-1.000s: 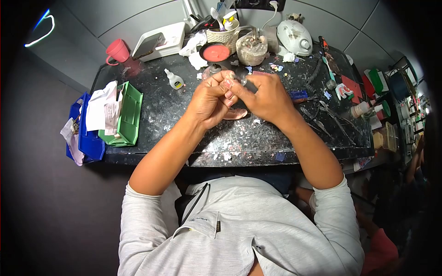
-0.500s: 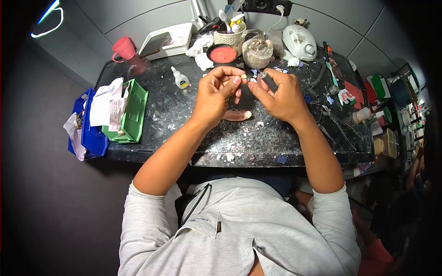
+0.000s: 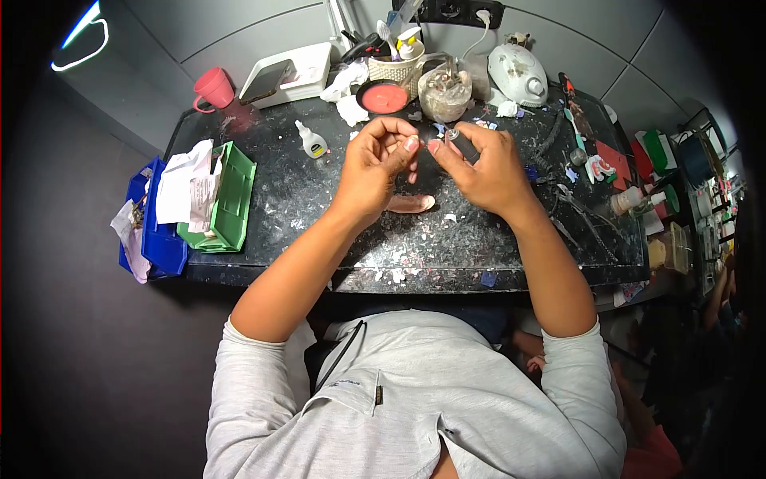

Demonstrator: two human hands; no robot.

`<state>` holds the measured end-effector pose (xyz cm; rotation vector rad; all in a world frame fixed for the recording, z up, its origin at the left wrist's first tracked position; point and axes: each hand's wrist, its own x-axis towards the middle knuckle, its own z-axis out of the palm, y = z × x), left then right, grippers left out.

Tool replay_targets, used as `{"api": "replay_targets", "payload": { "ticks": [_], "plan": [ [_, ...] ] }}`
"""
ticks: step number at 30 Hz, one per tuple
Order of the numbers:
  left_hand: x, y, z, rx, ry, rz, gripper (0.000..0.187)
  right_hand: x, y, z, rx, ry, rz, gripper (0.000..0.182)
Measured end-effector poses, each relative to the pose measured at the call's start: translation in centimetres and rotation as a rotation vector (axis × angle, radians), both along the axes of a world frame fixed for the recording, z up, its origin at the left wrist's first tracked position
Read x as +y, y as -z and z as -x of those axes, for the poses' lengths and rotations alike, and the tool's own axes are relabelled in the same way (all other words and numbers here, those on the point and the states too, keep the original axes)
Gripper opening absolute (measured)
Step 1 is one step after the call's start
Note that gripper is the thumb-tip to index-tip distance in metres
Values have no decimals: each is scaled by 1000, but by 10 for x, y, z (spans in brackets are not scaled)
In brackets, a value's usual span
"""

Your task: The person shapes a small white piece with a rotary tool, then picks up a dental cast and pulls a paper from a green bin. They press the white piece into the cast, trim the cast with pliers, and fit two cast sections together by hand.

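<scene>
My left hand [image 3: 377,158] is closed in a pinch at the middle of the bench; its fingertips almost wholly hide a small yellowish-white, tooth-like piece. Just to the right, my right hand [image 3: 483,160] is wrapped round a rotary handpiece [image 3: 454,135]. The metal end of the handpiece shows between thumb and forefinger, and the rest is mostly covered. A small gap separates the two thumbs. Below my left hand, a curved pinkish piece [image 3: 412,204], like a denture base, lies on the bench.
White chips and dust litter the dark bench [image 3: 319,215]. Around it are a green bin [image 3: 236,199], blue bin [image 3: 166,235], dropper bottle [image 3: 313,142], pink mug [image 3: 212,86], bowl of red material [image 3: 384,98], clear grit-filled container [image 3: 444,94], white machine [image 3: 519,73] and tools at right.
My right hand has turned the handpiece slightly, so its metal end faces up more. The small piece in my left fingertips, visible before, is now mostly hidden.
</scene>
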<state>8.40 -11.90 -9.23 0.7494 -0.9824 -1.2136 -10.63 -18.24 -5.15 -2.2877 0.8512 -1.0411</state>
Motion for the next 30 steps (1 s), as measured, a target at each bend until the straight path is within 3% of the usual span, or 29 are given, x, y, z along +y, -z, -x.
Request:
{"api": "replay_targets", "payload": {
  "ticks": [3, 13, 22, 30],
  "plan": [
    [1, -1, 1, -3, 40, -2, 12, 3, -6, 0, 27, 13, -87, 43],
    [2, -2, 4, 56, -12, 6, 15, 4, -4, -1, 3, 6, -76, 42],
    [3, -3, 4, -101, -38, 5, 16, 4, -3, -1, 22, 38, -74, 47],
    [2, 0, 2, -57, -12, 36, 13, 4, 1, -2, 23, 48, -54, 51]
  ]
}}
